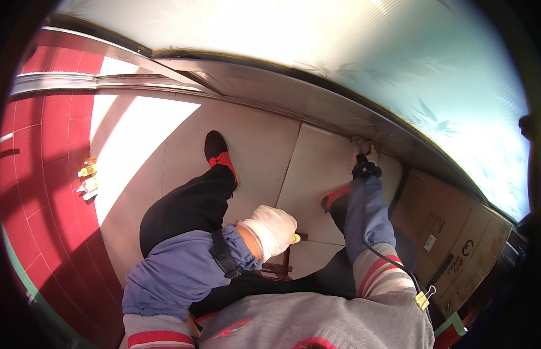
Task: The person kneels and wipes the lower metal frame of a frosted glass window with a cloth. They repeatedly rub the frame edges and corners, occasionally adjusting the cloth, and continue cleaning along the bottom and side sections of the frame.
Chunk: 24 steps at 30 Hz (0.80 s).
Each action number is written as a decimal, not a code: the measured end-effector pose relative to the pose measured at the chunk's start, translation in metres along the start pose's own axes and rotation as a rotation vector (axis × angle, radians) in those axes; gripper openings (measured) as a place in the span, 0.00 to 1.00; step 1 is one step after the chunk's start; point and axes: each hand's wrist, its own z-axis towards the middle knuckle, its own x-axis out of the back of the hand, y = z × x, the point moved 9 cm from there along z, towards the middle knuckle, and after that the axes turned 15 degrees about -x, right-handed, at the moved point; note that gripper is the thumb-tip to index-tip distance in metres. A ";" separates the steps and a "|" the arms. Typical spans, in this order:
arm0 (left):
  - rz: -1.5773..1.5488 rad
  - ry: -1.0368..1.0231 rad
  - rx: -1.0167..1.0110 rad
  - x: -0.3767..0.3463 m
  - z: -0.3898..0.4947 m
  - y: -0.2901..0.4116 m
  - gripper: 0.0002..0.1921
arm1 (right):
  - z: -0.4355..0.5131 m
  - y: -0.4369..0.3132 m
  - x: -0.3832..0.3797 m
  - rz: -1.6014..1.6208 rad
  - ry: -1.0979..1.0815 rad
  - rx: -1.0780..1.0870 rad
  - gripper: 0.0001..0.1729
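My left hand [270,231], in a thin whitish glove, is curled in front of my lap. A small yellow end of some object [295,238] sticks out of its fist; the rest is hidden by the hand. My right hand [367,152] reaches down to the floor at the foot of the metal lower panel [305,94] of a glazed door or partition. Something greyish and crumpled, perhaps cloth or glove, shows around its fingers. Whether that hand grips anything is too small to tell. Above the panel is bright frosted glass [427,78] with a leaf pattern.
A cardboard box [445,235] stands at the right against the panel. Several small bottles [88,174] stand at the edge of the red tiles [54,174] on the left. A metal track [56,82] crosses there. Reddish-brown wooden legs [284,264] show beneath me on pale floor tiles [253,131].
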 end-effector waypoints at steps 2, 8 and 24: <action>0.017 -0.006 -0.003 -0.002 -0.001 -0.001 0.20 | 0.000 0.041 -0.005 -0.043 0.042 -0.135 0.20; 0.007 0.011 -0.048 -0.012 -0.005 0.001 0.19 | -0.063 0.199 -0.080 -0.138 -0.010 -0.325 0.13; -0.053 -0.052 -0.069 -0.072 -0.011 -0.012 0.15 | -0.142 0.451 -0.220 -0.385 -0.293 -0.725 0.13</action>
